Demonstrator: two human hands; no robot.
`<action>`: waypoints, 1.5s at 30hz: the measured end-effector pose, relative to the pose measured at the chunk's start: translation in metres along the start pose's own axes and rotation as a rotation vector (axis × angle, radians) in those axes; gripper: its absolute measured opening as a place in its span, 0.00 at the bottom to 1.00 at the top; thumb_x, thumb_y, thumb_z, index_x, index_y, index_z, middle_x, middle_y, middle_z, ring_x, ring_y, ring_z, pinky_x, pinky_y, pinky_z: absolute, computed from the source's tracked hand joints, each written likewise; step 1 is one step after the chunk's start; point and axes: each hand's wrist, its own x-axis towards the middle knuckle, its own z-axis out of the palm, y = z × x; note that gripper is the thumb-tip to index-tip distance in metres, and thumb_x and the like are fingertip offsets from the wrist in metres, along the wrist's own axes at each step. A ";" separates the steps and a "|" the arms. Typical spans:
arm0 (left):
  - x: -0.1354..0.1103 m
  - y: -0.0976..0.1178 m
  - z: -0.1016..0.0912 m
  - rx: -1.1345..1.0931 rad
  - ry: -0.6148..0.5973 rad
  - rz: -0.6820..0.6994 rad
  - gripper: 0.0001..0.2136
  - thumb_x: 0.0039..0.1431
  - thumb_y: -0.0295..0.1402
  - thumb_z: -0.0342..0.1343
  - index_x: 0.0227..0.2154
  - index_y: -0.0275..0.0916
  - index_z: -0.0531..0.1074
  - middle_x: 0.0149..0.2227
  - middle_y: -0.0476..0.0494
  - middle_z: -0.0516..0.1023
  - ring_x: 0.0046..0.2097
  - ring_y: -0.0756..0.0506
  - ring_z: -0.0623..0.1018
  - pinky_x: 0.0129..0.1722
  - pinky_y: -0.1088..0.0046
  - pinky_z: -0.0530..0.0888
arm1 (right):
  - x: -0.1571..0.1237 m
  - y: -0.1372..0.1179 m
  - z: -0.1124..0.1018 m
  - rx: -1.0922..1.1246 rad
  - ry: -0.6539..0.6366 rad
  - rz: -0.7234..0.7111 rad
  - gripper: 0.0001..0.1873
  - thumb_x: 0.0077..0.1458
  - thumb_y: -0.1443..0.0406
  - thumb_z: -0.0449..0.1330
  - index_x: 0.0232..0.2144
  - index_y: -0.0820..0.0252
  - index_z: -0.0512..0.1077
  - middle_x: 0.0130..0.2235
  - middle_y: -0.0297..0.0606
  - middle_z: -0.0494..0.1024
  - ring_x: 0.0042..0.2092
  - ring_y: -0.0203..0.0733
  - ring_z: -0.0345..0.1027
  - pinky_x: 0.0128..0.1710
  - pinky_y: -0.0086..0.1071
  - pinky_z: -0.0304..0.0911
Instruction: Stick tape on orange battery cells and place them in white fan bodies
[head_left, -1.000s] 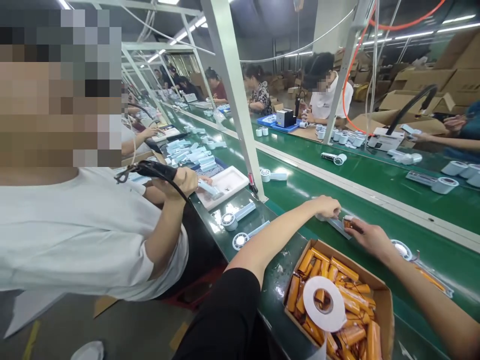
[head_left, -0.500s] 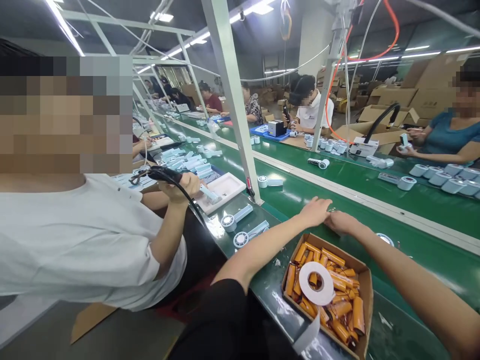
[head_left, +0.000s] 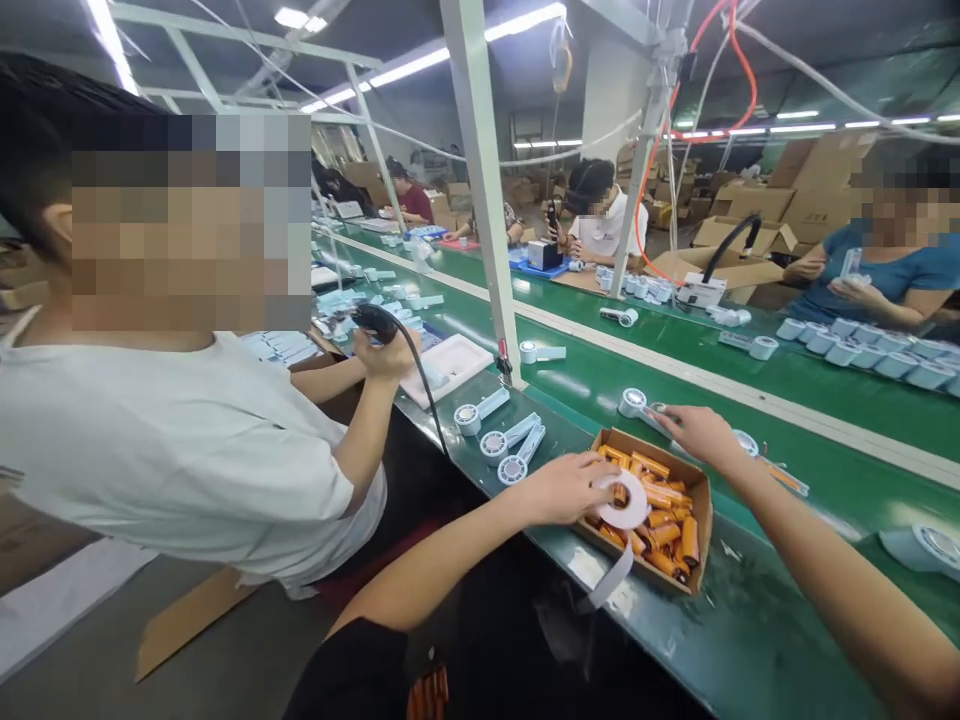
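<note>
My left hand is at the left edge of a roll of white tape, its fingers bent onto the roll. The roll lies on orange cylindrical battery cells in a cardboard box, and a loose strip of tape hangs over the box's front side. Past the box, my right hand has its fingers closed at the handle of a light-blue handheld fan on the green belt. Its fingertips partly hide the handle.
Several light-blue fans lie left of the box. Another fan with an orange cell by it lies under my right forearm. A metal post rises at the belt's edge. A co-worker in a white shirt sits close on my left, holding a black-corded tool.
My left hand has left my right hand's side and moved back to the tape roll. My right hand stays over the belt, where a fan head now shows. The camera view has shifted.
</note>
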 end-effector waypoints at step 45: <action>-0.074 0.085 0.039 -0.038 0.551 -0.326 0.17 0.65 0.14 0.55 0.51 0.35 0.80 0.49 0.39 0.84 0.64 0.34 0.72 0.62 0.49 0.79 | -0.085 -0.071 0.030 0.105 -0.054 -0.221 0.12 0.68 0.64 0.65 0.51 0.59 0.83 0.50 0.47 0.86 0.56 0.57 0.76 0.59 0.49 0.70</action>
